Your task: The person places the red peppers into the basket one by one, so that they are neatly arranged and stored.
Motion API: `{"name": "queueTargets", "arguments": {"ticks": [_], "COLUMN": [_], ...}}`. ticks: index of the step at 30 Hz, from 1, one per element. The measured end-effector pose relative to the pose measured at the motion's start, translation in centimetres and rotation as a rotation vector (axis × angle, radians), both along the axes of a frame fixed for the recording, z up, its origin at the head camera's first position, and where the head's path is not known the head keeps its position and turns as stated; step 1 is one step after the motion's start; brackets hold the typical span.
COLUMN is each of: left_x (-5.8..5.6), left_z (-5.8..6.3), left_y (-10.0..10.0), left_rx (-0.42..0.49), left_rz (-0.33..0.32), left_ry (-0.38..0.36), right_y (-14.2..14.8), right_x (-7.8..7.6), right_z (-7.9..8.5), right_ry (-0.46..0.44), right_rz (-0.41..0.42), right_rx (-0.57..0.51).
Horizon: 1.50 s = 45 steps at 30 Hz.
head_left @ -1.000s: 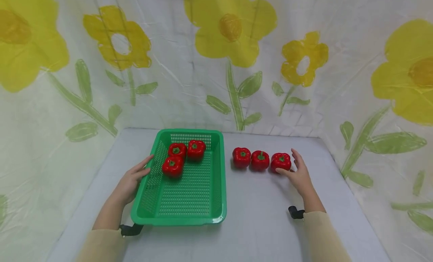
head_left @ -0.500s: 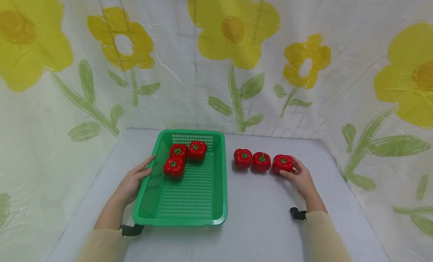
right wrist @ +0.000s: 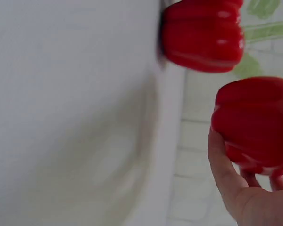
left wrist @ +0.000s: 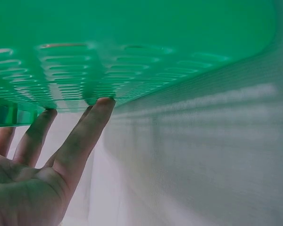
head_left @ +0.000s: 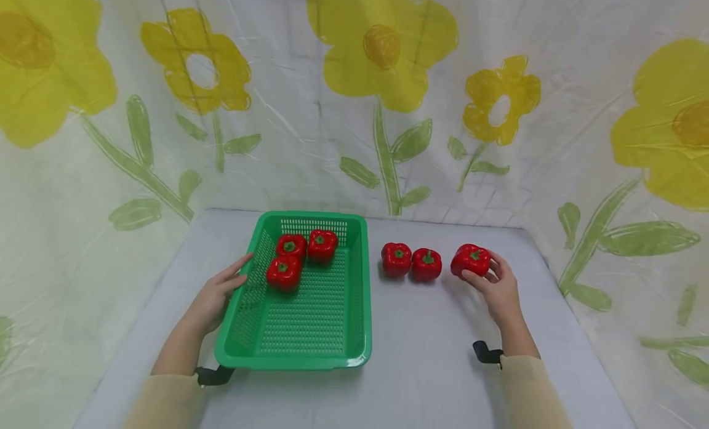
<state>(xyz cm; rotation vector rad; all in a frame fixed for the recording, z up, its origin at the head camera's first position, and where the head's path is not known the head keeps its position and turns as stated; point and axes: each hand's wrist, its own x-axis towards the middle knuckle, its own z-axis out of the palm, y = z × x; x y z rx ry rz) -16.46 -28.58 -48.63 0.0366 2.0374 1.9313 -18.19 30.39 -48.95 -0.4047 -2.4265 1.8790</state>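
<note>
My right hand (head_left: 501, 292) grips a red bell pepper (head_left: 470, 260) between thumb and fingers; in the right wrist view this pepper (right wrist: 257, 122) is raised off the table. To its left on the table sit two more peppers side by side, one (head_left: 426, 265) nearer the hand and one (head_left: 396, 260) nearer the basket. A green perforated plastic basket (head_left: 299, 362) holds three red bell peppers (head_left: 284, 273) toward its far left part. Along the basket's left side rests my left hand (head_left: 213, 300), its fingertips touching the slotted wall in the left wrist view, fingers (left wrist: 85, 136) fairly straight.
The table has a pale cloth (head_left: 421, 355). Behind and at both sides hangs a white curtain (head_left: 288, 158) painted with yellow flowers. Black wrist straps (head_left: 487, 353) show at both sleeves.
The right hand has closed round the rightmost pepper, lifted it and shifted it slightly right, away from the other two. The left hand and basket stay where they were.
</note>
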Motion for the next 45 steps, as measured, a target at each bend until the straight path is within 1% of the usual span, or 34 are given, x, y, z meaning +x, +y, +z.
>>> {"name": "queueTargets", "arguments": {"ticks": [4,7,11,16,20,24,35,39,45], "left_x": [0.0,0.0,-0.1,-0.2,-0.3,-0.2,0.1,0.3,0.2], "left_z": [0.2,0.2,0.3,0.2,0.2,0.2,0.2,0.0,0.0], "left_y": [0.0,0.0,0.0,0.2,0.2,0.3,0.2,0.0,0.0], "left_rx": [0.005,0.005,0.008,0.016,0.019,0.010,-0.014,-0.011,-0.008], "left_rz": [-0.001,-0.001,0.000,-0.006,-0.007,-0.004,0.002,0.002,-0.001], "left_ry": [0.001,0.003,0.004,0.003,0.002,-0.003,0.000,0.000,0.004], "right_y": [-1.3,-2.5,-3.9,-5.0,-5.5,-6.3,-9.6,-10.6,-12.4], "right_x": [0.2,0.3,0.4,0.7,0.8,0.7,-0.2,-0.4,-1.0], "right_z": [1.8,3.2,4.6,5.9,6.5,7.0,7.5,7.8,8.9], "right_ry": [0.023,0.049,0.084,0.086,0.091,0.105,0.140,0.125,0.108], "right_rz": [-0.041,-0.051,-0.024,-0.004,0.019,0.067,0.177,0.188,0.207], "right_rx": [-0.016,-0.013,-0.014,0.016,0.045,0.051,0.056,0.050,0.085]}}
